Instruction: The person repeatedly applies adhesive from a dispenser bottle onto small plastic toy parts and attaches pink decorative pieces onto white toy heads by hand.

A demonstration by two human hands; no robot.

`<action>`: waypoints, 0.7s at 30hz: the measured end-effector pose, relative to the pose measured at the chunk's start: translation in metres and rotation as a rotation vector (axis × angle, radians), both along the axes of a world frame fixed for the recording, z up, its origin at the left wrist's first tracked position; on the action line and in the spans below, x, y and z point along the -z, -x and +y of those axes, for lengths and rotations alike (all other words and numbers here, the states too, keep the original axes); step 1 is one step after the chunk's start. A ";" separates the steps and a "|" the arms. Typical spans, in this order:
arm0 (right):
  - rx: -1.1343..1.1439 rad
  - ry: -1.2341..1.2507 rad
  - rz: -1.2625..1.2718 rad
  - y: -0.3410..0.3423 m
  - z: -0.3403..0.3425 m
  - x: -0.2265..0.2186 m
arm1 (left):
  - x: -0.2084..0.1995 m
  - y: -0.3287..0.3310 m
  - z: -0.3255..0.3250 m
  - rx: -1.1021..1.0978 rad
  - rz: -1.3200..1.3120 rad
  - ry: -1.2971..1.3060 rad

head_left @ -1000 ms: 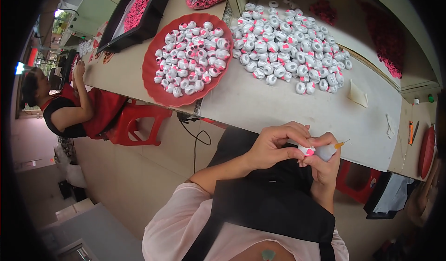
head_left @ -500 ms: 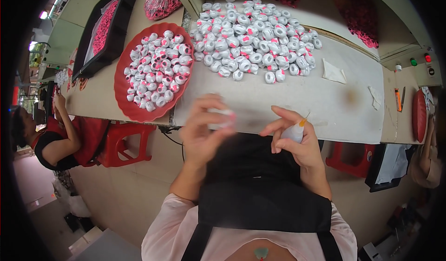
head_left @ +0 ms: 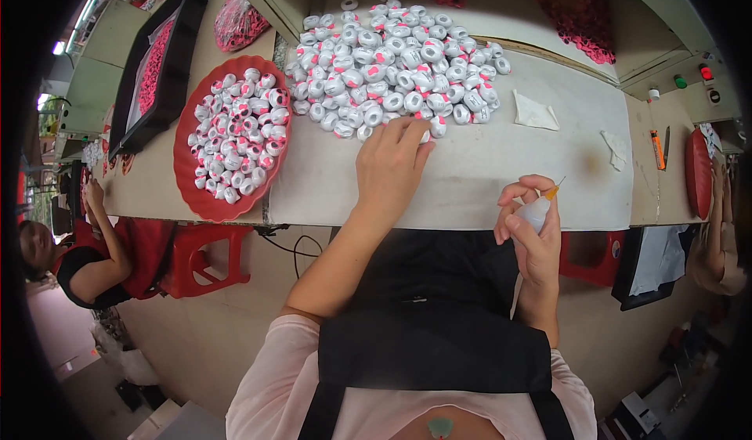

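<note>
My left hand reaches out over the white table, its fingertips on a small white-and-pink piece at the near edge of a big pile of such pieces. Whether the fingers have closed on that piece is hidden. My right hand hovers at the table's near edge, shut on a small white squeeze bottle with an orange needle tip. A round red tray heaped with the same white-and-pink pieces sits to the left.
A black tray of pink parts lies at the far left, with a bag of pink parts behind the red tray. Paper scraps and an orange pen lie to the right. Another person sits at left beside a red stool.
My left hand has left the right hand at my lap and stretched forward to the near edge of the pile. The right hand keeps the bottle, now a little farther right.
</note>
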State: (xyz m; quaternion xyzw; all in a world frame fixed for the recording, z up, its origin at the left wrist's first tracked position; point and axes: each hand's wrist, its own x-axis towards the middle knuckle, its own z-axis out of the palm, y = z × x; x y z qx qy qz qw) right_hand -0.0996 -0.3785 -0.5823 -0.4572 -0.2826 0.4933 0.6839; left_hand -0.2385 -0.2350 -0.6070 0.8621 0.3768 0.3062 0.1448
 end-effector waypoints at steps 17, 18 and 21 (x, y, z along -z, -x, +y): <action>0.290 -0.314 -0.076 0.001 0.017 -0.025 | -0.027 0.029 -0.043 0.386 -1.086 1.061; 0.293 -0.314 -0.079 0.004 0.017 -0.026 | -0.025 0.030 -0.043 0.390 -1.087 1.062; 0.356 -0.325 -0.039 0.012 0.017 -0.028 | -0.019 0.033 -0.045 0.465 -1.110 0.985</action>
